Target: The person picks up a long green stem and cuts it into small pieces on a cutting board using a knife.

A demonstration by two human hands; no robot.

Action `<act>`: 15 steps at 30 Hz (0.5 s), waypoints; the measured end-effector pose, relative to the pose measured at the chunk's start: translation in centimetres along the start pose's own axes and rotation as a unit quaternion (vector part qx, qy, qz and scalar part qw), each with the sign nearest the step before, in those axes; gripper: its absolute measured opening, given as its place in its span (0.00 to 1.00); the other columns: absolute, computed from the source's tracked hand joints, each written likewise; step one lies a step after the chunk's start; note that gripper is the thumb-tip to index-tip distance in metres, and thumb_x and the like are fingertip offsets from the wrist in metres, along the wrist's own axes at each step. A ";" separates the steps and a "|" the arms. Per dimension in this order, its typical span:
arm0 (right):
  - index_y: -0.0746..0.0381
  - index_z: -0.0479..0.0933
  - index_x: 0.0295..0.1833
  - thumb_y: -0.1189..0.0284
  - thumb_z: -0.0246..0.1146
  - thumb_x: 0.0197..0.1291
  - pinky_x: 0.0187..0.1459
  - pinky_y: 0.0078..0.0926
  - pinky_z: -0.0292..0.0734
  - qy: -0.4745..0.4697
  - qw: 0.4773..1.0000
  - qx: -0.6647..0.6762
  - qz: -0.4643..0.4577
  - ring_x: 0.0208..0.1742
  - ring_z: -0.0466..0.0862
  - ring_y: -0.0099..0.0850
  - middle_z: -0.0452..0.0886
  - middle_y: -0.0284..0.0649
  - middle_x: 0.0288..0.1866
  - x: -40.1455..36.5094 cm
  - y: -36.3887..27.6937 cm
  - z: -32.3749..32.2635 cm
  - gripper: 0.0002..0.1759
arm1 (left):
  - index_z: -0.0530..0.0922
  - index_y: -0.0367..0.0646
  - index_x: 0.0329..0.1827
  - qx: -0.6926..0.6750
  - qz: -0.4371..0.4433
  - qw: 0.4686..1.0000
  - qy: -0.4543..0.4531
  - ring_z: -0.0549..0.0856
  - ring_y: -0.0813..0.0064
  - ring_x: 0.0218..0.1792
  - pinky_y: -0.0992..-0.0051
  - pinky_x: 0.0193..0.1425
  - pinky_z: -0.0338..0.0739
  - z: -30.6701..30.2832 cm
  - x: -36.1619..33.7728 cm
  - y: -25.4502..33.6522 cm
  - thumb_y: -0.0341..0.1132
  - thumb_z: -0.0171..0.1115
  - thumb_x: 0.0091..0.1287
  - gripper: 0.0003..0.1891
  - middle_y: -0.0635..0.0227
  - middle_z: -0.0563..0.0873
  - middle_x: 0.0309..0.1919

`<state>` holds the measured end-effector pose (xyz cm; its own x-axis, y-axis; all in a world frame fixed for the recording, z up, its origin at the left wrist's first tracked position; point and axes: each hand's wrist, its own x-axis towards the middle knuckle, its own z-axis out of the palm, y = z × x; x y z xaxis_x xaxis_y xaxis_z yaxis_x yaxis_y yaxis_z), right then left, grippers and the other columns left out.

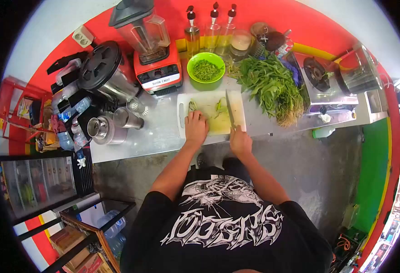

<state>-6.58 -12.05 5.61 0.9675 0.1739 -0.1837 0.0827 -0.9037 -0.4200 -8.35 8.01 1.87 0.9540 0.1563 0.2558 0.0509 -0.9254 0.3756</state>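
A white cutting board [211, 97] lies on the steel counter. My right hand [241, 142] is closed round the handle of a knife [230, 107], its blade pointing away from me over the board. On the board's left part rests my left hand [196, 127], fingers bent, beside some green stems [192, 106]; whether it grips anything is hidden. Between the hand and the blade lies a small piece of green leaf [221, 107]. Beyond the board stands a lime green bowl [218, 59] with chopped greens [206, 70].
Leafy greens with roots [268, 86] lie right of the board, next to a gas stove [327, 94]. A red blender [159, 70], metal cups [128, 119] and a large steel container [118, 84] stand left. Pump bottles [212, 36] line the back.
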 end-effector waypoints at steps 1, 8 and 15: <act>0.65 0.73 0.53 0.57 0.51 0.76 0.46 0.61 0.80 -0.002 1.000 -0.004 -0.005 0.40 0.86 0.64 0.85 0.62 0.37 -0.2 0.7 0.1 0.20 | 0.84 0.44 0.39 -0.001 -0.005 1.000 0.003 0.74 0.58 0.57 0.58 0.58 0.69 0.4 0.1 -0.2 0.33 0.70 0.59 0.07 0.66 0.78 0.51; 0.67 0.75 0.49 0.55 0.55 0.73 0.46 0.59 0.79 -0.012 0.999 0.028 0.025 0.41 0.85 0.64 0.85 0.64 0.35 -0.4 0.9 1.8 0.23 | 0.80 0.42 0.39 -0.092 -0.058 0.992 0.057 0.74 0.54 0.54 0.56 0.58 0.68 -1.8 0.0 0.0 0.32 0.67 0.61 0.07 0.64 0.80 0.50; 0.70 0.79 0.45 0.58 0.69 0.62 0.45 0.54 0.79 0.091 0.971 0.214 0.048 0.40 0.85 0.61 0.85 0.60 0.35 4.2 -1.7 2.2 0.23 | 0.79 0.39 0.40 -0.208 -0.144 0.954 0.161 0.80 0.55 0.41 0.57 0.49 0.74 -4.4 -0.1 -3.8 0.31 0.65 0.66 0.06 0.58 0.85 0.39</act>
<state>-3.23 -8.90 3.62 0.9953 -0.0099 -0.0963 -0.0789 -0.6606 -0.7466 -9.94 13.02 4.38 0.7746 0.5428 0.3247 0.1114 -0.6224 0.7747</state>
